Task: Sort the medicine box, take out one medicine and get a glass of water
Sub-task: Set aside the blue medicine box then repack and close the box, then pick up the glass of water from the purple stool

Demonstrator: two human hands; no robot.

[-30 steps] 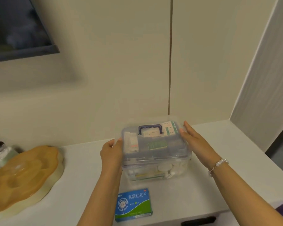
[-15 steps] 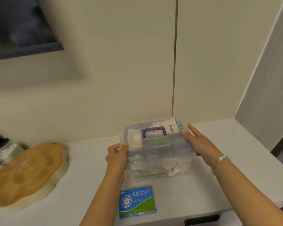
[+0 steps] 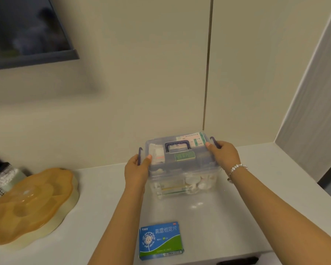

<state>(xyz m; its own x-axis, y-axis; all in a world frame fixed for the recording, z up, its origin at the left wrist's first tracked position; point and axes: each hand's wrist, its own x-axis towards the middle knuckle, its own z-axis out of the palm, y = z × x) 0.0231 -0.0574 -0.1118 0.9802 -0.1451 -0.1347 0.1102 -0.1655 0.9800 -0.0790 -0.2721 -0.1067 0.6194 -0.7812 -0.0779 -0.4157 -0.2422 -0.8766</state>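
Standing upright, medicine box, widthwise.

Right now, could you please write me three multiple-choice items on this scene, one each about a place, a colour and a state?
1. Where does the blue medicine packet lie?
A. on the counter in front of the medicine box
B. on the box lid
C. on the orange tray

2. What colour is the carry handle on the medicine box?
A. red
B. dark blue
C. yellow

3. How are the side latches set?
A. flipped out, with the fingers on them
B. snapped flat
C. missing

Answers:
1 A: it lies near the counter edge, apart from the box.
2 B: it matches the latches.
3 A: the left hand and right hand each hold a raised latch.
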